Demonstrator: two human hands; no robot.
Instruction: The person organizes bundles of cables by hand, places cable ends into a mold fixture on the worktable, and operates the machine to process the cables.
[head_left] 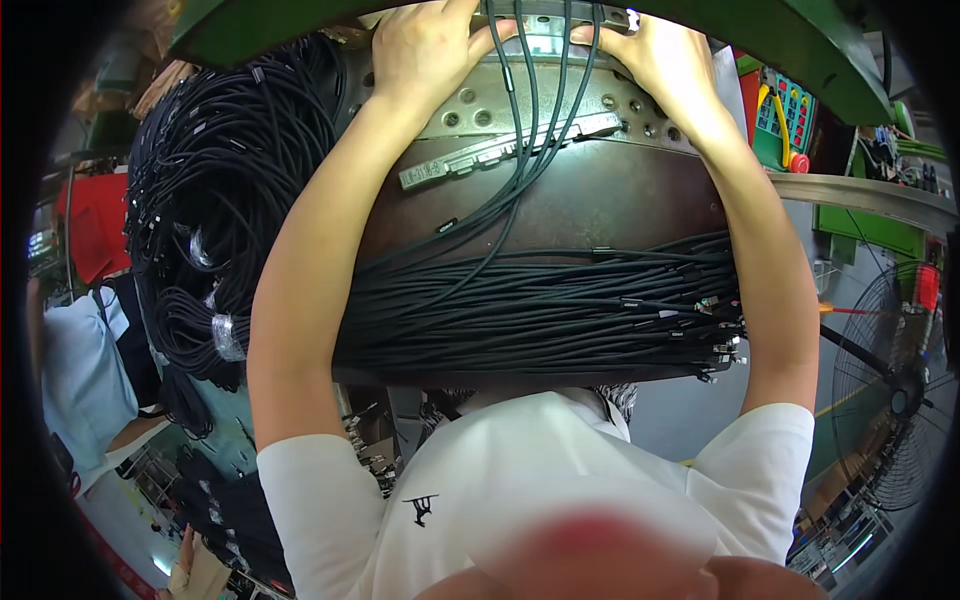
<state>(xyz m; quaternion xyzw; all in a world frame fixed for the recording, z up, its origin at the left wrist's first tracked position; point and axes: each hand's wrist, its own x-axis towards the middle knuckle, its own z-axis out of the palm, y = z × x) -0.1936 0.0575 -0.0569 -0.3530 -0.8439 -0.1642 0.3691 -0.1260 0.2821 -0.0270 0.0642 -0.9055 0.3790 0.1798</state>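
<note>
At the top, my left hand (425, 52) and my right hand (664, 60) hold the two sides of a metal mould plate (545, 45). Both thumbs point inward along its near edge; the other fingers are largely hidden at the picture's top. Several black cables (532, 90) run between the thumbs, over the plate and down toward me. Beneath these cables a long metal bar (470, 160) lies slantwise on the machine's worktop (640, 185). Nearer my body, many black cables (540, 310) lie in a wide bundle, their metal connectors at the right end.
A green machine frame (800, 50) arches over my hands. Coiled black cables (220, 180) pile up at left. To the right are a control panel (785, 115) with a red button, yellow-handled cutters (765, 100), a curved metal rail (870, 200) and a fan (900, 390).
</note>
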